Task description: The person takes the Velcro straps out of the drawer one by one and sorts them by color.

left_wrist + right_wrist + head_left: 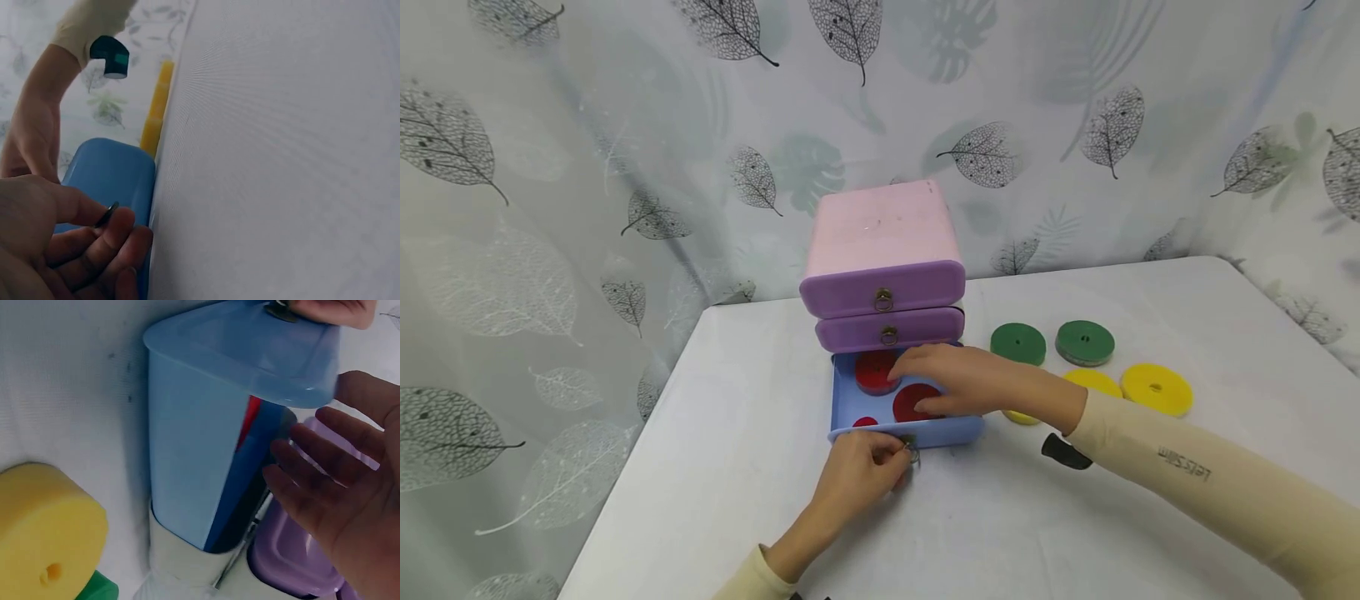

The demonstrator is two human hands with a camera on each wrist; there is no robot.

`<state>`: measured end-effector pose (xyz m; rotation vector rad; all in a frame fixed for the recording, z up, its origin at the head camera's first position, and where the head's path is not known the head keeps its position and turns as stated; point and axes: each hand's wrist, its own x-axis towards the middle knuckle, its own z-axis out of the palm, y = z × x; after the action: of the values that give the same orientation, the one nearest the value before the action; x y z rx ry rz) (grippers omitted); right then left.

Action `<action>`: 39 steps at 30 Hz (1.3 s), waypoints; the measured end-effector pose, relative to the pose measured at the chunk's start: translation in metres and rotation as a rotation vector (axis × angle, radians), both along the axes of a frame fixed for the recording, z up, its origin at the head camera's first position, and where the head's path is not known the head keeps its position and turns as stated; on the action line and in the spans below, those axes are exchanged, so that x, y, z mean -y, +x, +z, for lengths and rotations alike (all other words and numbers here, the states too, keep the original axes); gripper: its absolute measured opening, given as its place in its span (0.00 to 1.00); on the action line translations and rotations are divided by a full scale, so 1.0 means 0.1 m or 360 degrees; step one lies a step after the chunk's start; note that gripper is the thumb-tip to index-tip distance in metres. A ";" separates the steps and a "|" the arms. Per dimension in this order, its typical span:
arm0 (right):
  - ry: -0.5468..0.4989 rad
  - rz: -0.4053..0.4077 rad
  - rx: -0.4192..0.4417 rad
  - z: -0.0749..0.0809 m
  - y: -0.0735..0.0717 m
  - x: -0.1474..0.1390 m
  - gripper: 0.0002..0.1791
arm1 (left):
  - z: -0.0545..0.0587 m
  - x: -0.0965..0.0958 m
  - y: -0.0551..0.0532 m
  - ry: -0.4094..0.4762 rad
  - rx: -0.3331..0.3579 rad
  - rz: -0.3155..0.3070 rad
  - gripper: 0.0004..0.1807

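The blue bottom drawer [946, 432] of a small chest is pulled out. My left hand [859, 468] pinches its metal ring pull [107, 214] between thumb and fingers at the drawer front. Inside lie a thick red roll [874, 379] at the back, another red roll [907, 405] to the right, and a small red piece [865, 422] near the front. Over the drawer's right side hovers my right hand [961, 377], partly covering the rolls. The right wrist view shows its fingers [315, 459] loosely spread, with nothing held.
The chest has a pink top [886, 225] and two closed purple drawers [917, 285] above the blue one. Right of it lie two green rolls [1085, 342] and several yellow rolls [1157, 389] on the white table [737, 400]. A leaf-patterned curtain [700, 125] hangs behind.
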<state>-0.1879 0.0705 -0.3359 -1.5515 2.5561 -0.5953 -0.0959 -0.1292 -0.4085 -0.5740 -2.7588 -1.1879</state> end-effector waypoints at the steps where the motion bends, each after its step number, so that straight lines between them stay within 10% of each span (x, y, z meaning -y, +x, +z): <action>1: 0.0013 0.0025 0.0019 -0.02 -0.02 0.02 0.23 | 0.00 0.00 0.00 -0.0002 -0.0007 0.0002 0.12; 15: 0.0266 0.0154 0.0219 -0.16 -0.16 0.18 0.27 | -0.03 0.01 0.01 0.0002 -0.0004 0.0013 0.11; 39: 0.0455 -0.0017 -0.0117 -0.27 -0.20 0.19 0.29 | -0.04 0.02 0.00 0.0003 0.0005 0.0012 0.10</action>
<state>-0.2080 0.0519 -0.3627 -1.4864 2.5642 -0.1650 -0.0956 -0.1311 -0.4122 -0.5620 -2.7594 -1.1910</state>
